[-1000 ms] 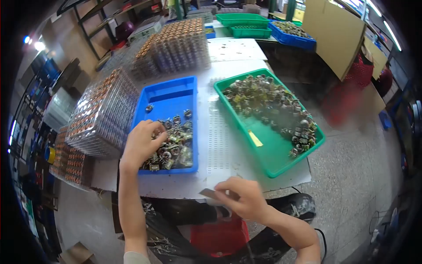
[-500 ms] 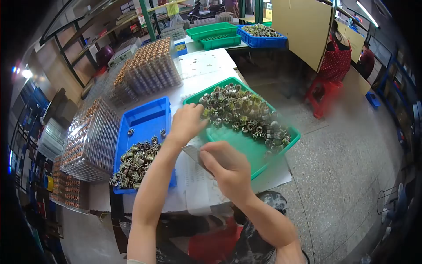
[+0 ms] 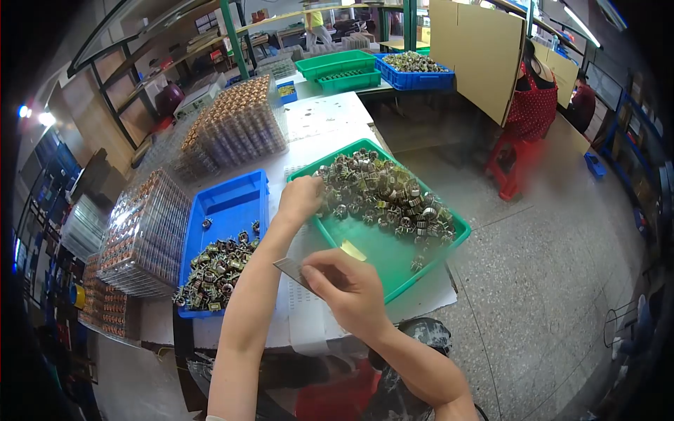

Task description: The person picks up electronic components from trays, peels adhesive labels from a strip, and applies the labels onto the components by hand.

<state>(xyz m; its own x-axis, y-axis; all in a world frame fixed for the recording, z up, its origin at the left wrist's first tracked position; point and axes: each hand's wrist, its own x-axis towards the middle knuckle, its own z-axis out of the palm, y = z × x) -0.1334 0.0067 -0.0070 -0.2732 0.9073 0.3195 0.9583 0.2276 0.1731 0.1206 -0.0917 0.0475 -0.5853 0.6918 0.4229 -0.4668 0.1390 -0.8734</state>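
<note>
My left hand (image 3: 300,199) is at the left rim of a green tray (image 3: 414,279). Its fingers are curled closed beside the small wire-wound coils (image 3: 382,186) heaped in the tray; whatever they pinch is hidden. Lower down, over the tray's near left corner, my right hand (image 3: 351,291) is closed round a flat grey metal strip (image 3: 291,271) whose end points up and left. A yellow piece (image 3: 353,250) shows inside the tray just above the right hand. Left of my left forearm stands a blue tray (image 3: 226,203), with more coils (image 3: 217,270) piled in its near half.
Clear plastic trays of copper-coloured parts are stacked at the left (image 3: 144,231) and farther back (image 3: 239,123). Green bins (image 3: 337,67) and a blue bin of parts (image 3: 415,70) stand beyond. A person in red dots (image 3: 532,105) sits on a red stool (image 3: 509,165) at the right.
The view has shifted slightly. My right hand sits a little lower and farther left with the metal strip, and the yellow piece now shows. My left hand stays by the rim, fingers more tucked.
</note>
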